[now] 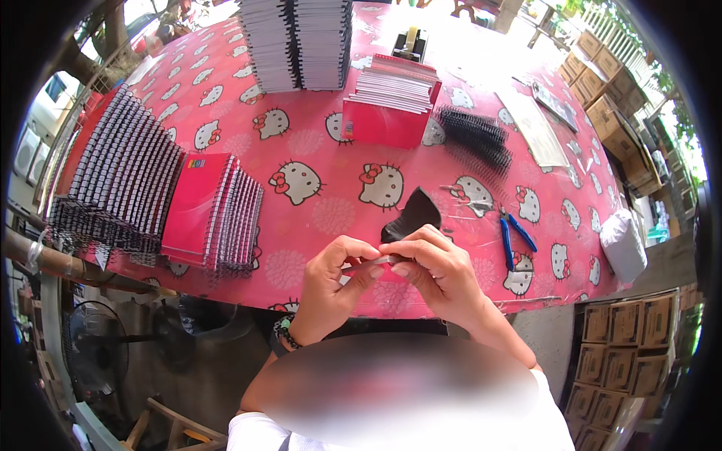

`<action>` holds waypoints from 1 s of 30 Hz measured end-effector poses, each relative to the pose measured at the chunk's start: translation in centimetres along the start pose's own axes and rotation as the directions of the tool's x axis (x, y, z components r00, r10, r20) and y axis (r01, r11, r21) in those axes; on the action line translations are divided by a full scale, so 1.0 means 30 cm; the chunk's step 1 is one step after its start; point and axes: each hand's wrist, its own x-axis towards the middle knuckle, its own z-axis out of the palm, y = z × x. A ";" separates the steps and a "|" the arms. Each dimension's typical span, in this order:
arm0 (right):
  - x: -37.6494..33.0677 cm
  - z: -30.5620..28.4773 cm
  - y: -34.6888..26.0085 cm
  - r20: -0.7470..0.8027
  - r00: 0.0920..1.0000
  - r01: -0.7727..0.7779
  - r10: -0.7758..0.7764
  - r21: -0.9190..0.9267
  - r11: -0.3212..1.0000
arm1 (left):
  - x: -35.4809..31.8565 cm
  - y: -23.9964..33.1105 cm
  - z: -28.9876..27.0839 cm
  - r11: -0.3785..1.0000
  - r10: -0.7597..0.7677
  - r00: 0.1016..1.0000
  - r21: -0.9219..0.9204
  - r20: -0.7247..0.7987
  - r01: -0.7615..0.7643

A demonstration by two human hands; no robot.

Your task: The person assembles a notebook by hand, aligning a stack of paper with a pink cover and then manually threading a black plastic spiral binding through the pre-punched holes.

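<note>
Close to the table's near edge, both my hands are closed on a thin, narrow grey strip (366, 264), held nearly level between thumbs and fingers. My left hand (329, 274) pinches its left part. My right hand (440, 264) pinches the other end, where the fingers cover much of it, so its exact kind does not show. Just beyond my fingers lies a dark piece of cloth (414, 214). Blue-handled pliers (508, 242) rest to the right of my right hand, their handles spread. A bracelet circles my left wrist.
At left stand spiral-bound notebooks (199, 203) in stacks. Tall stacks of bound pages (267, 49) rise at the back. Pink-covered booklets (387, 120), black binding coils (474, 139) and a tape dispenser (410, 45) occupy the far middle. Cardboard boxes (624, 323) are piled at right.
</note>
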 end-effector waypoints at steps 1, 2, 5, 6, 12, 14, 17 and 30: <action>0.007 0.004 -0.005 0.001 0.999 0.050 -0.050 -0.031 0.998 | -0.002 0.004 0.004 0.999 -0.003 0.999 -0.034 -0.039 0.002; 0.010 0.010 -0.012 -0.041 0.998 0.040 -0.041 -0.024 0.999 | -0.005 0.010 0.013 0.998 -0.008 0.997 -0.068 -0.078 0.003; 0.011 0.019 -0.024 -0.134 0.991 0.011 -0.004 0.050 0.999 | -0.014 0.036 0.012 0.999 0.051 0.991 0.024 -0.123 -0.048; 0.000 0.026 -0.015 -0.142 0.990 -0.004 0.021 0.116 0.993 | -0.013 0.046 0.008 0.994 0.083 0.989 0.087 -0.124 -0.072; 0.004 0.044 0.007 -0.182 0.979 0.120 -0.097 0.120 0.986 | -0.014 0.079 0.012 0.961 0.185 0.969 0.238 -0.164 -0.143; 0.014 0.054 0.001 -0.205 0.969 0.161 -0.140 0.089 0.983 | -0.022 0.091 0.009 0.952 0.208 0.963 0.259 -0.169 -0.160; 0.033 0.051 -0.006 -0.146 0.980 0.146 -0.137 0.055 0.988 | -0.034 0.111 -0.003 0.944 0.222 0.958 0.285 -0.182 -0.165; 0.120 0.089 -0.072 0.215 0.967 0.117 -0.135 0.094 0.989 | -0.069 0.139 -0.104 0.972 0.078 0.958 0.236 -0.276 -0.011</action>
